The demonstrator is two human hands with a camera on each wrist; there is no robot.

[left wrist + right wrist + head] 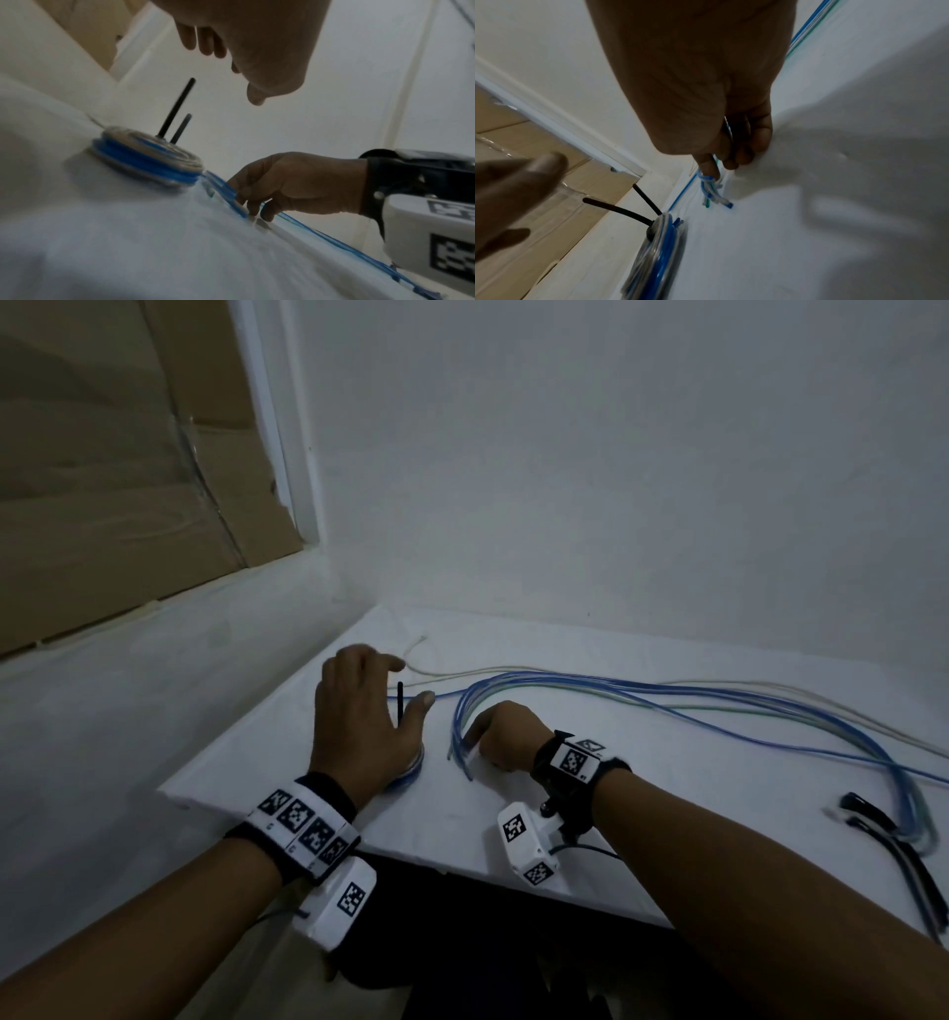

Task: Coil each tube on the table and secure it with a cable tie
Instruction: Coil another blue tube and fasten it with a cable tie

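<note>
- Two black cable tie (177,113) tails stand on the coiled tubes (146,158), mostly hidden from head view beneath the spread, empty left hand (359,726).
- Right hand (721,125) pinches loose tube ends (712,192) on the tabletop (667,788), clear only from the wrists.

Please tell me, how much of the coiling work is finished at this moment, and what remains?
Done: one coil of blue and clear tubes lies on the table, with black cable tie tails sticking up. In hand: the right hand pinches the ends of the loose tubes; the left hand hovers open over the coil. Left: coiling and tying those long tubes, using spare ties nearby.
</note>
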